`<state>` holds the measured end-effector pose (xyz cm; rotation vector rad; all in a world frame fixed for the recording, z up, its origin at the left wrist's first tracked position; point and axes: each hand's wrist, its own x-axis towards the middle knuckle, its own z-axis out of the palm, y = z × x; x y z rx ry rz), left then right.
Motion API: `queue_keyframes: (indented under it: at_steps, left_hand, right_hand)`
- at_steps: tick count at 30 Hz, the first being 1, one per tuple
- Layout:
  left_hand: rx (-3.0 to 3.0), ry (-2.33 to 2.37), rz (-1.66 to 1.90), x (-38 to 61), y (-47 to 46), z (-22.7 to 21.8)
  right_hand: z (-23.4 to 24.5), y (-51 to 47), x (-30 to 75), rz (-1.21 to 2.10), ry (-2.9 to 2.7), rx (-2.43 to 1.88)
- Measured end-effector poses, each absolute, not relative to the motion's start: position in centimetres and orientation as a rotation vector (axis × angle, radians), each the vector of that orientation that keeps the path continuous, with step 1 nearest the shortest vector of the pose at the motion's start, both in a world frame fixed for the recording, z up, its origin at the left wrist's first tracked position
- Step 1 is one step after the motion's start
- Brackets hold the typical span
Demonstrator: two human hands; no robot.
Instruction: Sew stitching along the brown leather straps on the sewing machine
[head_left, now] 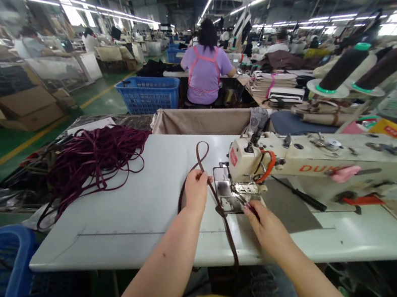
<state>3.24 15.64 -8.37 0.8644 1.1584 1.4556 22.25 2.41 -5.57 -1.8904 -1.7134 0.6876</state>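
Near: my left hand (196, 192) pinches the brown strap (230, 240) between the fingers, to keep it hanging free beside the sewing machine head (257, 156) | my right hand (270, 230) has fingers pressed together on a small dark thing (249, 208), I cannot tell what | far: maroon strap bundle (96, 156) lies on the bench (124, 207)

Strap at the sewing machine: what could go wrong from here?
The right hand is very close to the needle area of the sewing machine, so fingers could get caught if it runs. The brown strap, pinched by the left hand, hangs over the edge of the white table and might twist or drag.
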Motion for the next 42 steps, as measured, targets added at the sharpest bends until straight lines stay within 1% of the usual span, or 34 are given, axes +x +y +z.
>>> queue_keyframes:
  at_steps: [9,14,22,34,42]
  left_hand:
    - [0.811,0.956,1.285,1.8,11.1,-5.9]
    - [0.819,0.949,1.234,1.1,9.7,-6.1]
    - [0.853,0.897,1.225,1.1,9.2,-6.9]
    - [0.856,0.897,1.198,1.0,9.3,-7.2]
    - [0.862,0.897,1.202,1.0,9.3,-7.2]
  right_hand:
    - [-4.5,1.8,21.0,0.695,-1.713,-1.804]
    - [-4.2,1.9,20.0,0.839,-1.684,-1.691]
    - [-4.8,2.4,18.9,1.016,-1.637,-1.641]
    - [-5.4,3.3,18.1,1.045,-1.612,-1.667]
    - [-5.6,3.8,18.0,0.997,-1.614,-1.67]
